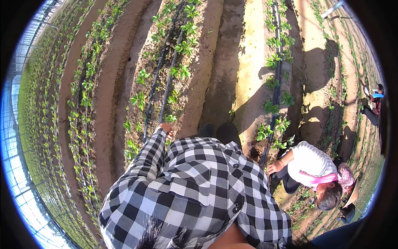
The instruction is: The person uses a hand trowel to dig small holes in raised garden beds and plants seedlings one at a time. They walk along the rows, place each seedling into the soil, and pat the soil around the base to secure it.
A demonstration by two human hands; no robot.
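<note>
My left hand [167, 127], at the cuff of a black-and-white checked shirt sleeve, is low over the planted bed. It lies just below a small green leafy plant [170, 118], right beside a black drip irrigation line [168, 85]. The fingers are small and partly shaded, so whether they hold anything cannot be told. My right hand is not in view; the shirt covers much of the lower middle. A second dark drip line [154, 85] runs along the same bed, with leafy plants [184, 48] on both sides.
A co-worker [311, 165] in a white top crouches at the right, one hand [275, 167] near another planted bed [270, 109]. A furrow [224, 71] runs between the beds. More people [375, 102] are at the far right. A pale post [332, 9] stands at the upper right.
</note>
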